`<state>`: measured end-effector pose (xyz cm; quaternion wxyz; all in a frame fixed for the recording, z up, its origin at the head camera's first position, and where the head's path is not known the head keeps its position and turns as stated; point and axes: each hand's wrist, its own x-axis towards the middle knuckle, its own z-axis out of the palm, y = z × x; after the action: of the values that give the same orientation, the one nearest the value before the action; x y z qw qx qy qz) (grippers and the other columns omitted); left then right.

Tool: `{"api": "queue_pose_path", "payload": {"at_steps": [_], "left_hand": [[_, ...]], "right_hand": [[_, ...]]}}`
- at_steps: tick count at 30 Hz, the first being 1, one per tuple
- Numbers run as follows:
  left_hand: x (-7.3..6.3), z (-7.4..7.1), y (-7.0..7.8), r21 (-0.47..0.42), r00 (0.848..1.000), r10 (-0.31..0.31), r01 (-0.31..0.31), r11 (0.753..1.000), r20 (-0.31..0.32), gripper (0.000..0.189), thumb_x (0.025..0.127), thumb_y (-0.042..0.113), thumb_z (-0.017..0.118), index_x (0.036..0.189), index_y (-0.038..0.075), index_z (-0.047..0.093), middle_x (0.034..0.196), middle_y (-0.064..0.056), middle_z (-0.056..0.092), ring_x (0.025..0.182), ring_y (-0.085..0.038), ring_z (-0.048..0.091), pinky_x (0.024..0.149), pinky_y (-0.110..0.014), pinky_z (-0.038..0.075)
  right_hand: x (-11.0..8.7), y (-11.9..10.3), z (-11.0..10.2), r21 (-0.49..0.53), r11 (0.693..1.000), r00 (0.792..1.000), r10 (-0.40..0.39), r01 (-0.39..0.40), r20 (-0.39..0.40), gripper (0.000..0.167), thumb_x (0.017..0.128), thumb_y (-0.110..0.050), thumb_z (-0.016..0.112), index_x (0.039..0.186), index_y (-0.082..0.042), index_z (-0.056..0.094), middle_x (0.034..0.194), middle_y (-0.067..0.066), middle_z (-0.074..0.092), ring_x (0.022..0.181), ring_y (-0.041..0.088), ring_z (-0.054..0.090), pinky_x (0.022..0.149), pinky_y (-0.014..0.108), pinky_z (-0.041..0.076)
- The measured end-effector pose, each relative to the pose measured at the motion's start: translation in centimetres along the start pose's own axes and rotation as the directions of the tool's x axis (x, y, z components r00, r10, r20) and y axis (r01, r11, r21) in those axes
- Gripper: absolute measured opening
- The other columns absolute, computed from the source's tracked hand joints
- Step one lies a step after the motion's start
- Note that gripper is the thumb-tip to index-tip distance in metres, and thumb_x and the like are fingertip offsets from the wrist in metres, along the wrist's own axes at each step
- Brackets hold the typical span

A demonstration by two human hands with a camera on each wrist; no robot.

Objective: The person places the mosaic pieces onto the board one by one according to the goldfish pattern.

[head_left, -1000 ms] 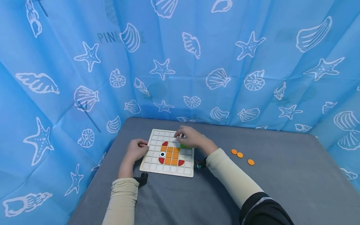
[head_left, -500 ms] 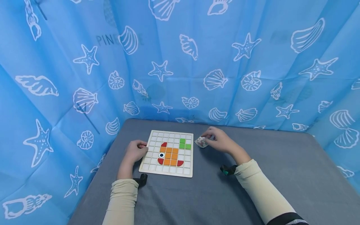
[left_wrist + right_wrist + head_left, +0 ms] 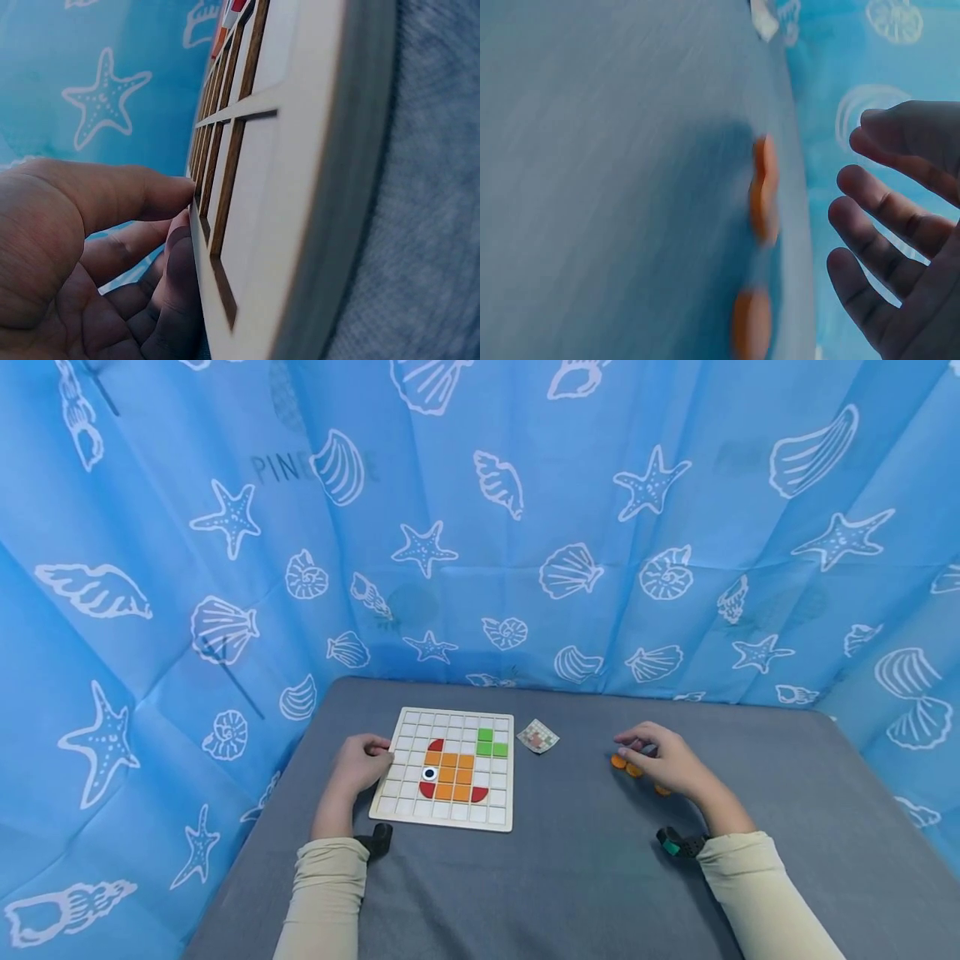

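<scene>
The left hand [image 3: 362, 759] holds the left edge of a pale grid board [image 3: 390, 810], its fingertips against the rim; the left wrist view shows a fingertip [image 3: 176, 196] meeting the frame [image 3: 315, 180]. Within the board's cells sit orange square tiles [image 3: 446, 775], red curved pieces [image 3: 480, 794], an eye tile [image 3: 429, 773] and green squares [image 3: 484, 749]. To the right, the right hand [image 3: 671, 764] hovers with relaxed fingers just over several orange round pieces [image 3: 618, 761]. In the right wrist view its fingers [image 3: 881, 240] stand apart from these discs [image 3: 751, 324], holding nothing.
A small patterned card [image 3: 538, 737] lies on the grey tabletop [image 3: 570, 860] just right of the board. Behind the table hangs a blue curtain [image 3: 465, 610] with white shells and starfish.
From above the board, the right hand has moved right to the small card, then on to the orange discs. The card now lies uncovered. The left hand stays at the board's edge.
</scene>
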<state>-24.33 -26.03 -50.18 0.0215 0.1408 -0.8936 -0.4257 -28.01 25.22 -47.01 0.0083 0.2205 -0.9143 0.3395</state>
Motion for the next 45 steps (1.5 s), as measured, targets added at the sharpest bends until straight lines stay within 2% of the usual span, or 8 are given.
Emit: {"api": "queue_pose_path", "payload": {"at_steps": [4, 10, 15, 24, 33, 45], "left_hand": [[-0.1, 0.0, 0.0, 0.004, 1.0, -0.005, 0.005, 1.0, 0.002, 0.028, 0.095, 0.015, 0.067, 0.118, 0.003, 0.076, 0.101, -0.011, 0.07, 0.089, -0.025, 0.063, 0.079, -0.037, 0.049], [-0.1, 0.1, 0.0, -0.004, 1.0, -0.015, 0.015, 1.0, 0.012, 0.027, 0.095, 0.014, 0.067, 0.118, 0.002, 0.075, 0.1, -0.011, 0.069, 0.089, -0.024, 0.063, 0.077, -0.035, 0.048], [-0.2, 0.1, 0.1, -0.001, 1.0, -0.02, 0.02, 1.0, 0.007, 0.027, 0.095, 0.014, 0.067, 0.119, 0.003, 0.075, 0.1, -0.011, 0.068, 0.089, -0.025, 0.063, 0.077, -0.035, 0.048], [-0.1, 0.0, -0.2, 0.01, 1.0, -0.018, 0.018, 1.0, 0.012, 0.027, 0.096, 0.015, 0.067, 0.118, 0.003, 0.075, 0.1, -0.011, 0.069, 0.089, -0.025, 0.063, 0.077, -0.036, 0.048], [0.0, 0.0, 0.0, 0.004, 1.0, -0.008, 0.008, 1.0, 0.006, 0.027, 0.094, 0.015, 0.067, 0.118, 0.003, 0.075, 0.099, -0.011, 0.069, 0.088, -0.025, 0.063, 0.078, -0.036, 0.049], [0.0, 0.0, 0.1, 0.007, 1.0, -0.016, 0.016, 1.0, -0.003, 0.027, 0.094, 0.015, 0.067, 0.118, 0.004, 0.076, 0.099, -0.01, 0.069, 0.088, -0.024, 0.063, 0.077, -0.035, 0.048]], "right_hand": [[-2.0, 1.7, -0.8, -0.007, 1.0, 1.0, 0.025, -0.025, -0.01, 0.023, 0.103, -0.013, 0.069, 0.122, -0.002, 0.076, 0.113, 0.012, 0.071, 0.093, 0.012, 0.061, 0.076, 0.027, 0.053], [-4.8, 3.5, -1.8, 0.003, 0.998, 0.997, 0.069, -0.069, 0.021, 0.024, 0.1, -0.015, 0.073, 0.121, -0.002, 0.076, 0.11, 0.011, 0.071, 0.083, 0.002, 0.054, 0.069, 0.025, 0.048], [-6.0, 4.1, -2.2, -0.022, 0.994, 0.993, 0.109, -0.108, 0.038, 0.031, 0.096, -0.019, 0.079, 0.121, -0.001, 0.076, 0.111, 0.012, 0.072, 0.085, 0.003, 0.055, 0.07, 0.025, 0.048], [-6.2, 4.1, -2.5, -0.046, 0.99, 0.989, 0.133, -0.13, 0.071, 0.037, 0.091, -0.02, 0.084, 0.122, -0.001, 0.076, 0.112, 0.011, 0.071, 0.088, 0.007, 0.056, 0.071, 0.025, 0.047], [-6.2, 3.9, -2.0, -0.052, 0.988, 0.986, 0.15, -0.147, 0.068, 0.032, 0.09, -0.015, 0.084, 0.118, 0.0, 0.077, 0.106, 0.008, 0.068, 0.085, 0.011, 0.054, 0.069, 0.025, 0.045], [-5.6, 3.8, -1.8, -0.055, 0.988, 0.985, 0.15, -0.146, 0.082, 0.026, 0.091, -0.013, 0.081, 0.114, -0.002, 0.078, 0.102, 0.007, 0.067, 0.081, 0.007, 0.051, 0.067, 0.026, 0.044]]}}
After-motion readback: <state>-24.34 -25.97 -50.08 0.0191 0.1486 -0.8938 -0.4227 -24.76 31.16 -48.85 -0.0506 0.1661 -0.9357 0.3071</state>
